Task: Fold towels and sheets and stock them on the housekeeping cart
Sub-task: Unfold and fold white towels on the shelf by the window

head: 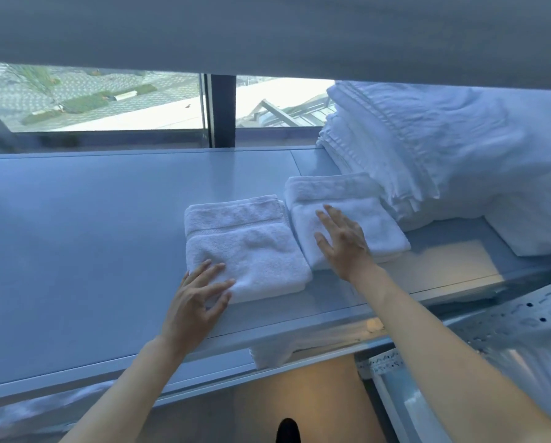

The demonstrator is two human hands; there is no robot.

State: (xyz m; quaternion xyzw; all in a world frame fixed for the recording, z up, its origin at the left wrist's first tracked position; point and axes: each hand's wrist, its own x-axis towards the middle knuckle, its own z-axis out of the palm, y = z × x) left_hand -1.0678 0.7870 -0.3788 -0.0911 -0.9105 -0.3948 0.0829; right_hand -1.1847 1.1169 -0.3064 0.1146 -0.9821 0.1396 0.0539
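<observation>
- Two folded white towels side by side on a grey shelf (108, 219), edges nearly touching.
- Left hand (197, 295) flat on the near corner of the left towel (248, 251), fingers (218, 270) straight and spread, gripping nothing.
- Right hand (344, 244) flat on top of the right towel (363, 219), fingers (326, 219) straight and spread, gripping nothing.
- Big stack of folded sheets (427, 148) at the right end of the shelf, just behind the right towel.
- More white cloth (267, 356) peeking out under the shelf edge.
- Window (108, 97) behind the shelf.
- Another shelf (267, 27) overhead.
- Dark shoe (288, 431) on the floor below.
</observation>
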